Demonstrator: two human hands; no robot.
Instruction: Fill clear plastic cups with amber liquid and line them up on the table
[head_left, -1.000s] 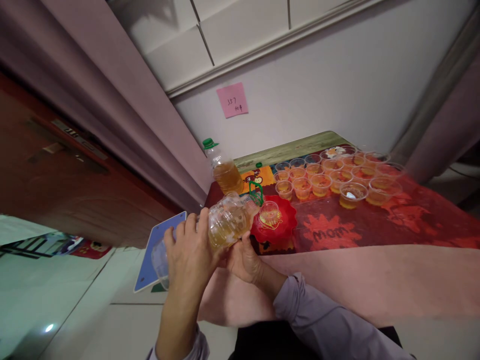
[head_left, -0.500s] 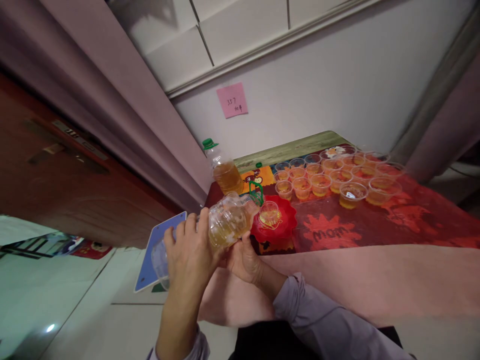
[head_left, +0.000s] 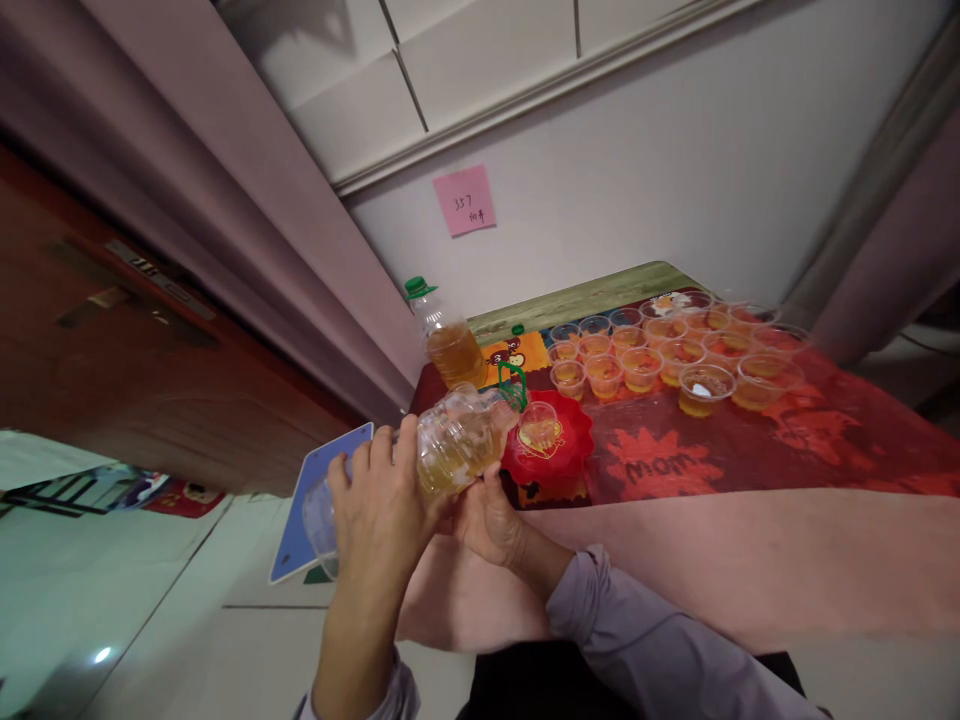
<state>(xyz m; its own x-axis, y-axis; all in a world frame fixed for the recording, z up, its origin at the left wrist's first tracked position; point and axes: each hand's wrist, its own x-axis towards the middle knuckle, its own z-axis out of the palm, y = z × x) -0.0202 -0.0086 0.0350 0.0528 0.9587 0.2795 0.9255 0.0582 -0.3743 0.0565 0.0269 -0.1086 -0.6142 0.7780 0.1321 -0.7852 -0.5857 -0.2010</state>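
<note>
A large clear bottle (head_left: 457, 440) of yellow liquid lies tilted, its mouth low over a clear cup (head_left: 539, 427) in a red scalloped dish (head_left: 574, 450). My left hand (head_left: 382, 500) is wrapped round the bottle's body from above. Under the bottle near its neck, my right hand (head_left: 487, 520) supports it with curled fingers, partly hidden by the bottle. A green handle ring (head_left: 512, 385) hangs at the neck. Several clear cups (head_left: 641, 369) with yellow liquid stand in rows to the right of the dish.
Behind the held bottle stands another bottle (head_left: 454, 350) with a green cap. A small green cap (head_left: 518, 330) lies near the wall. The table (head_left: 750, 460) has a red patterned cover and a pink cloth (head_left: 675, 540) at its front. A blue board (head_left: 296, 540) is at the left.
</note>
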